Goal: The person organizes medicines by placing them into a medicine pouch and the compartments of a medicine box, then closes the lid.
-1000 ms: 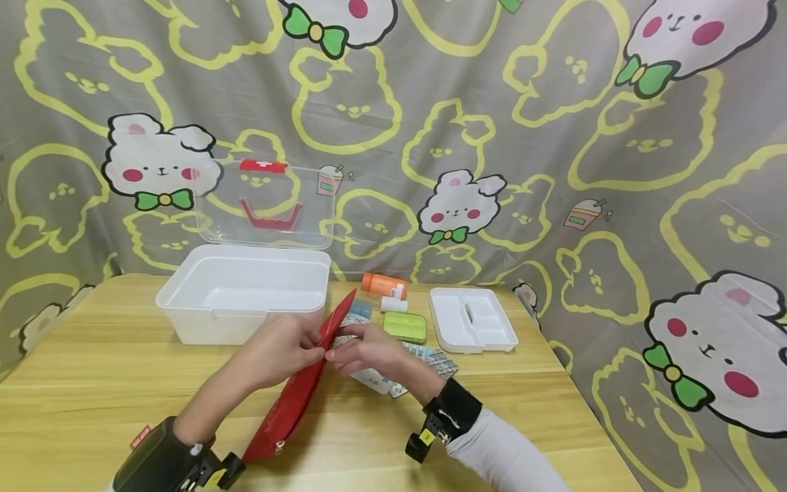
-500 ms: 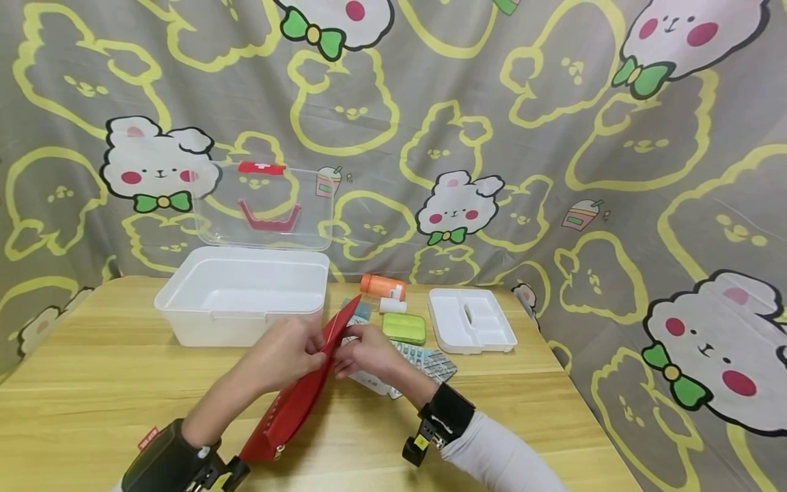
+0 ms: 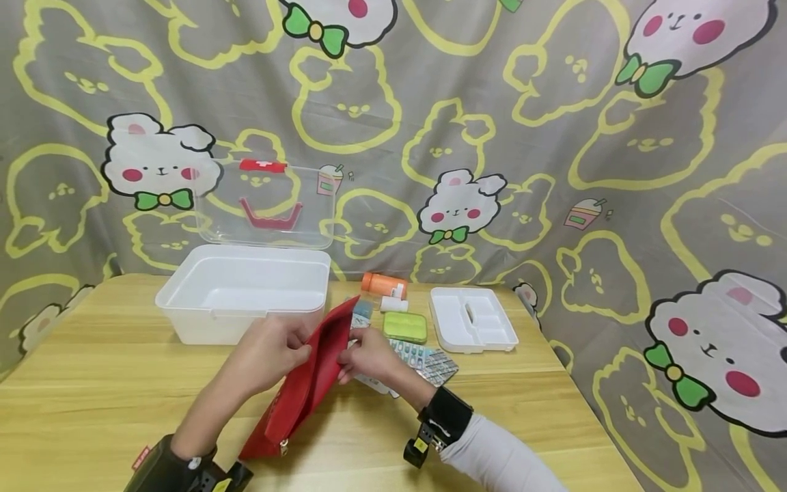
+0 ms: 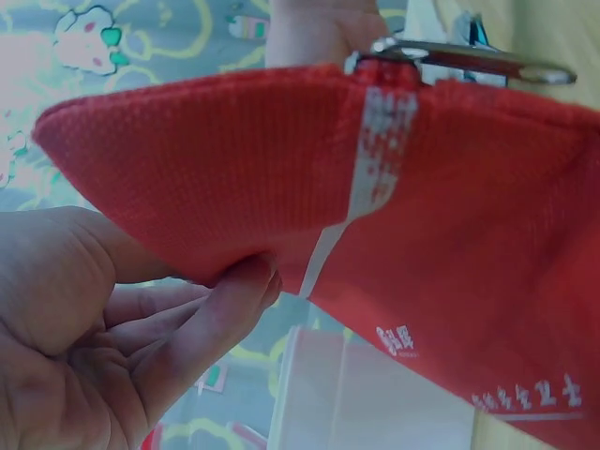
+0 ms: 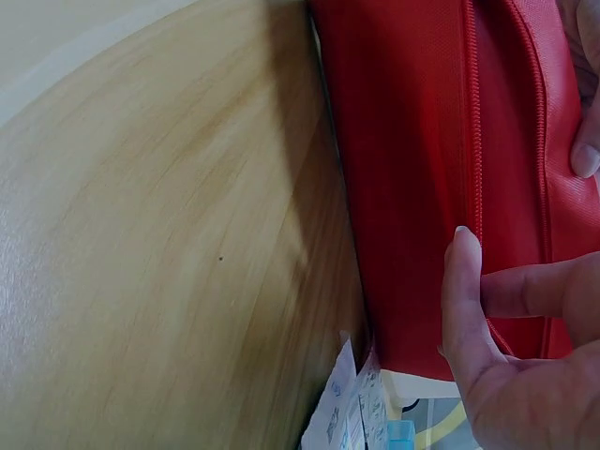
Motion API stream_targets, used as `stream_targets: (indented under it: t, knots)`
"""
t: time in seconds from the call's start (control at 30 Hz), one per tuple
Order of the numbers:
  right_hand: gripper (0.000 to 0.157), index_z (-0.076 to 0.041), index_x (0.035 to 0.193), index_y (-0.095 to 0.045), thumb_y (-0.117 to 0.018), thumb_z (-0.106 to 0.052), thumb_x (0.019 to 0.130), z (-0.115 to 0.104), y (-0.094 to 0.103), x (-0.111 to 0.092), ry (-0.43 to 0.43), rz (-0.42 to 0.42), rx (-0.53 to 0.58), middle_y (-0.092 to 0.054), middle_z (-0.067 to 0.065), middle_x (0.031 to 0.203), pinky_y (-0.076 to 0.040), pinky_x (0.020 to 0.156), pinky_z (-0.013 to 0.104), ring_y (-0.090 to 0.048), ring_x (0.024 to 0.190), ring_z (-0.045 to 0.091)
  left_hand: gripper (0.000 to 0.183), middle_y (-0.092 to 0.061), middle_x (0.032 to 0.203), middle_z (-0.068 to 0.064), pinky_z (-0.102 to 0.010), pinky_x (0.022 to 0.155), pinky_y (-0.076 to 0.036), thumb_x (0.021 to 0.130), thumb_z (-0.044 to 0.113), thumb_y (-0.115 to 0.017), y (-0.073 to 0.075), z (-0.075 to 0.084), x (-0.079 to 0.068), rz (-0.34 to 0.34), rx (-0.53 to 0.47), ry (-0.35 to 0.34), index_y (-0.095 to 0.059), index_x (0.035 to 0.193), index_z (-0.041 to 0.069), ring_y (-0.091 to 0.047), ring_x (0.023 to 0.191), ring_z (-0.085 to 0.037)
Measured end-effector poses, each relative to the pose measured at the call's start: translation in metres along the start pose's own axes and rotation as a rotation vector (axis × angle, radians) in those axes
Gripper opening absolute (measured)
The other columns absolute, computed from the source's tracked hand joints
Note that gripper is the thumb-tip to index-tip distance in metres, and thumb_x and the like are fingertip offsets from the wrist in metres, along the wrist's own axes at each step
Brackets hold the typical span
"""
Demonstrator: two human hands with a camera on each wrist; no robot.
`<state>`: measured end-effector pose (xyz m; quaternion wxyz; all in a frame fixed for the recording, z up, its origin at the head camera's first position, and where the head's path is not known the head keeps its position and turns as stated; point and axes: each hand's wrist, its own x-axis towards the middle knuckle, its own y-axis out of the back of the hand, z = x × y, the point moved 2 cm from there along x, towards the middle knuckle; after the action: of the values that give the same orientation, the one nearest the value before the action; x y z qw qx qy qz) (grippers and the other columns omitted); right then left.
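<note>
Both hands hold a red zippered pouch (image 3: 289, 403) upright over the table, its mouth spread apart. In the head view my left hand (image 3: 279, 348) pinches the near-left wall between thumb and fingers. My right hand (image 3: 369, 355) pinches the opposite edge. The right wrist view shows its thumb and finger gripping the fabric beside the zipper teeth (image 5: 475, 112), with part of the pouch's inside in sight. A metal zipper pull (image 4: 478, 58) hangs at the pouch's end. Several blister packs (image 3: 436, 365) lie behind the right hand, partly covered by it.
A white box (image 3: 203, 328) with its clear lid (image 3: 264, 232) raised stands at the back left. Beyond the hands lie an orange bottle (image 3: 384, 285), a small white bottle (image 3: 393, 304) and a green case (image 3: 404, 326). A white compartment tray (image 3: 439, 328) sits at right.
The pouch's mouth has been pulled wider, so its inside now shows. My left hand has moved slightly left, away from the right hand.
</note>
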<state>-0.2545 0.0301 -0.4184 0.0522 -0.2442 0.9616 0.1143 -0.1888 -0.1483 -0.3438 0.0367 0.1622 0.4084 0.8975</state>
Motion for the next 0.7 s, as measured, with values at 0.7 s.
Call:
stream_targets:
  t: [0.7]
  knots:
    - [0.025,0.007,0.110,-0.066,-0.057,0.009,0.086,0.006,0.006,0.000,-0.042,-0.026,-0.103,-0.067,0.014,0.062,-0.061,0.065,0.049,-0.065,0.048,0.017,0.004,-0.074,0.078,-0.004,-0.022,0.055,-0.055,0.085,0.002,-0.075,-0.012,-0.002,-0.002,-0.003,-0.082,0.053,-0.076,0.089,0.003,-0.068,0.066,-0.010]
